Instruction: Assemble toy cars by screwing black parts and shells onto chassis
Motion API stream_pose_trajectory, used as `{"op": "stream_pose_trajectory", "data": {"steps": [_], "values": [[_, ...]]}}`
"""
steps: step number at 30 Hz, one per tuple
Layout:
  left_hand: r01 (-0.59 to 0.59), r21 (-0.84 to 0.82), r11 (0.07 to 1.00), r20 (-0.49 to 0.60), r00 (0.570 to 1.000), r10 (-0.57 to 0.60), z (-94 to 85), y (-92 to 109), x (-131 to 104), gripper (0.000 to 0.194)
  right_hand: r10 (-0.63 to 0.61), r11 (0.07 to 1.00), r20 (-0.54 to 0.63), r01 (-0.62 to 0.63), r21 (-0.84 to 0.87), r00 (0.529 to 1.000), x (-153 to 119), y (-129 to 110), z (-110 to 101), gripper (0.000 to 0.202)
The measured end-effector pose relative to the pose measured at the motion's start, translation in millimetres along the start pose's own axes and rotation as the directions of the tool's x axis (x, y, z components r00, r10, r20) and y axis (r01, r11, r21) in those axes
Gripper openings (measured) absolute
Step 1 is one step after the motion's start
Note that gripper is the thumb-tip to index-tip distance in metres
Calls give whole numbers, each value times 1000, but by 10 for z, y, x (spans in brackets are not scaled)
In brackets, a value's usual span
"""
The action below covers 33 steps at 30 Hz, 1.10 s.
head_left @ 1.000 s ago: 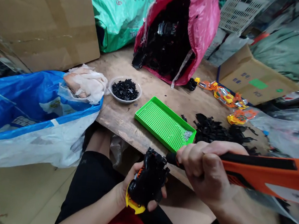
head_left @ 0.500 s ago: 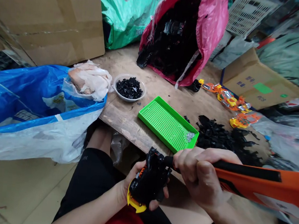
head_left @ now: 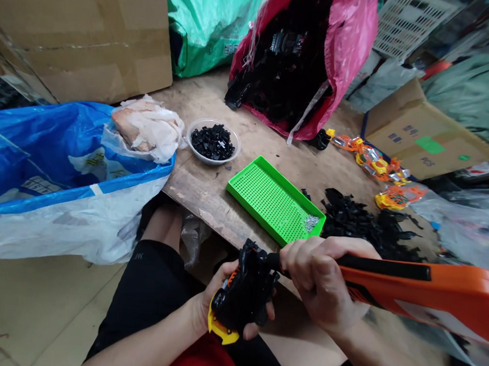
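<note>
My left hand [head_left: 219, 285] is closed around a toy car [head_left: 242, 295] with a black underside turned up and a yellow bumper at its lower end. In my right hand [head_left: 325, 279] is an orange and black electric screwdriver [head_left: 426, 290], gripped near its black nose. That nose points left and meets the upper right part of the toy car; the very tip is hidden among the black parts. Just beyond my hands lies a green perforated tray [head_left: 264, 198] with small silver screws [head_left: 311, 223] gathered in its right corner.
On the table stand a bowl of small black parts [head_left: 214, 142] and a pink sack [head_left: 347, 61] full of black pieces. Loose black parts [head_left: 351, 219] and orange-yellow car bodies [head_left: 377, 162] lie to the right. A blue-lined sack [head_left: 60, 163] hangs open at left, near a cardboard box [head_left: 83, 29].
My right hand and the electric screwdriver have shifted slightly left, and its rear end sits a little higher. The toy car in my left hand stays nearly in place.
</note>
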State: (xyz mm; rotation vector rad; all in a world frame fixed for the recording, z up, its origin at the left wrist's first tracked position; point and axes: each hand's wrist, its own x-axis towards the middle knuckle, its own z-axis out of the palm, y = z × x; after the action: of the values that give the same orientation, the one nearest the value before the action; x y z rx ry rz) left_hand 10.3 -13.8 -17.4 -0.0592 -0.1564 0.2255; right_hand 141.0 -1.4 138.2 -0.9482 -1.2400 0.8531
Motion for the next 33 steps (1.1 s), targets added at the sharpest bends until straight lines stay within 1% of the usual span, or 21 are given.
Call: {"op": "stream_pose_trajectory", "data": {"steps": [3, 6, 10, 13, 16, 19, 22, 24, 26, 29, 31, 33], "values": [[-3, 5, 1000, 16, 1000, 3, 21, 6, 5, 73, -40, 999, 20, 39, 29, 999, 37, 3, 44, 13], [-10, 6, 1000, 19, 1000, 9, 47, 11, 16, 70, -32, 999, 17, 31, 34, 999, 59, 11, 75, 14], [-28, 19, 999, -13, 1000, 28, 52, 8, 23, 71, -31, 999, 36, 30, 27, 999, 73, 26, 95, 18], [-16, 9, 1000, -23, 1000, 16, 48, 2, 17, 72, -27, 999, 30, 26, 24, 999, 77, 53, 98, 13], [-20, 10, 1000, -25, 999, 20, 41, -7, 11, 72, -2, 999, -5, 3, 37, 1000, 80, 95, 104, 11], [-44, 18, 999, -42, 998, 45, 23, -21, 15, 72, 59, 998, -52, -58, 24, 997, 107, 109, 138, 14], [-46, 7, 999, -29, 999, 46, 8, -33, 27, 74, 119, 993, -122, -115, 40, 985, 181, 40, 190, 18], [-34, -3, 999, -5, 999, 34, 9, -37, 36, 73, 123, 992, -175, -116, 49, 977, 252, -46, 199, 18], [-19, -14, 1000, 18, 1000, 20, 16, -40, 41, 73, 67, 998, -233, -61, 34, 970, 340, -125, 158, 18], [-23, -25, 999, 25, 999, 23, 29, -43, 42, 72, -70, 997, -318, 61, -37, 946, 502, -153, -8, 19], [-42, -33, 999, 20, 999, 43, 37, -45, 41, 72, -133, 990, -364, 108, -88, 922, 631, -90, -170, 21], [-57, -34, 998, 19, 998, 57, 41, -48, 39, 71, -181, 982, -412, 140, -129, 893, 770, 21, -345, 25]]}}
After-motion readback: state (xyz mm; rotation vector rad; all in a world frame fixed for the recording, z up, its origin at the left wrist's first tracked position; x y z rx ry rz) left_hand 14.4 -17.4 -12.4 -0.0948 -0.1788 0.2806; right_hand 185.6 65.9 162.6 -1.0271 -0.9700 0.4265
